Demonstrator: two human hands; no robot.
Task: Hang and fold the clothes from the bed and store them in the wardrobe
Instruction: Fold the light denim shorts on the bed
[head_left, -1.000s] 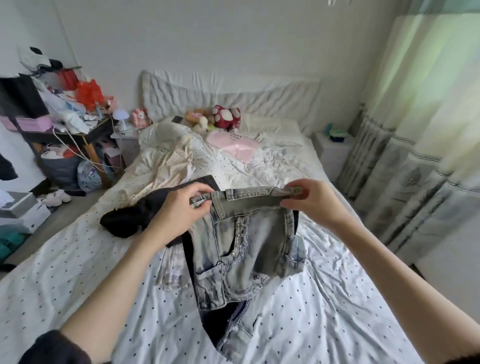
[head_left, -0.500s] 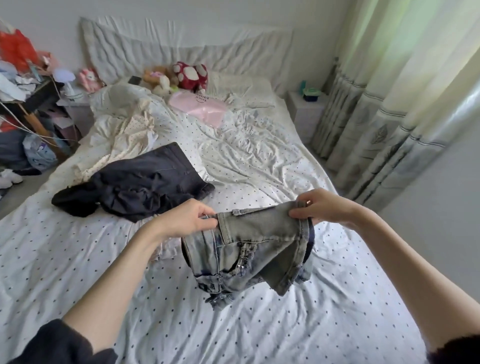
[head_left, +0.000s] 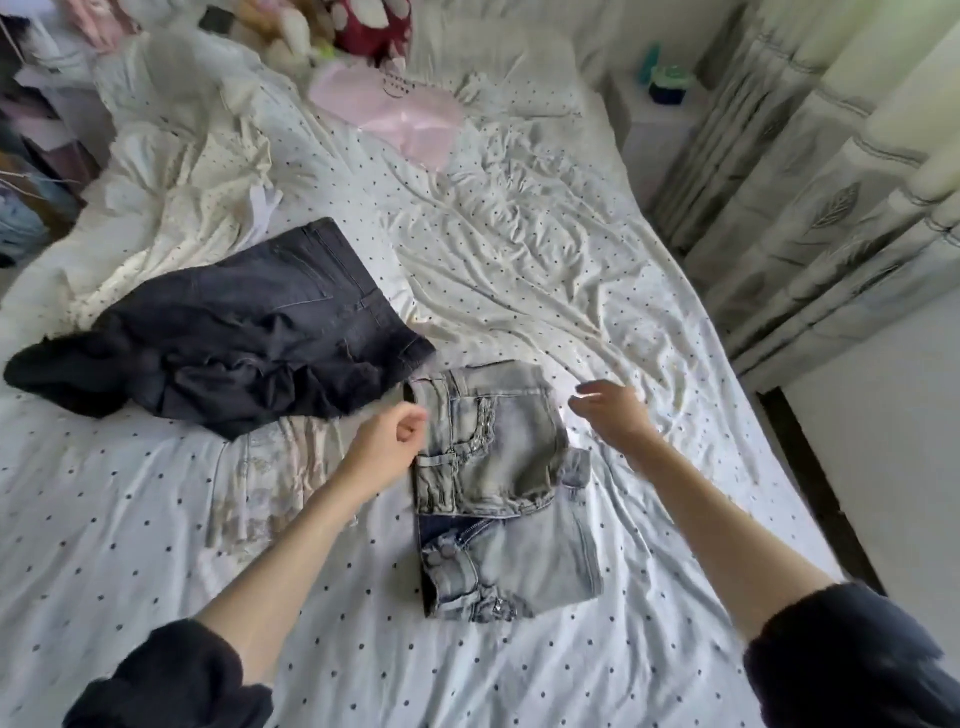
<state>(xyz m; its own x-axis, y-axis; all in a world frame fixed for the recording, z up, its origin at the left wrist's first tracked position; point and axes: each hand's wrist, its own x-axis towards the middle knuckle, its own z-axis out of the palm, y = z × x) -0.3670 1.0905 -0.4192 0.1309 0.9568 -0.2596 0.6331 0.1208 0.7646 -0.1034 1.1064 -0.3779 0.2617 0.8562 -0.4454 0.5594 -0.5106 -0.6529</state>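
Here my light denim jeans (head_left: 498, 483) lie folded on the dotted bed sheet (head_left: 156, 519), waistband end away from me, the folded legs showing below it. My left hand (head_left: 387, 441) hovers at their left edge, fingers loosely curled and holding nothing. My right hand (head_left: 610, 410) hangs just past their right edge, fingers relaxed and spread a little, also holding nothing. A dark pair of jeans (head_left: 249, 343) lies crumpled to the left, its hem just beside the light pair. A pink garment (head_left: 405, 117) rests near the pillows.
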